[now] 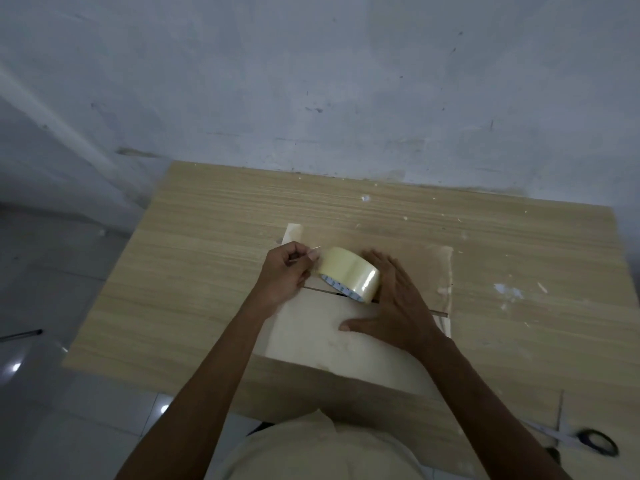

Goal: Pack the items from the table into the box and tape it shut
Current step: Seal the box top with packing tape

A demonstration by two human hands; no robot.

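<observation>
Box (311, 337) flaps down on the tabletop (207, 237), contents hidden so packing probably done; tape roll (348, 271) stands on the seam, my left grip (284, 271) pinching its free end, right grip (394, 306) flat and spread alongside; seam not yet taped.

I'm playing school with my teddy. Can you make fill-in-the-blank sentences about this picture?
The left hand pinches the loose end of the roll of tape, which sits on ____ of the box.
The right hand lies ____ on the box, fingers straight.
The ____ with black handles lie near the table's right edge.
Missing words: top; flat; scissors.
</observation>
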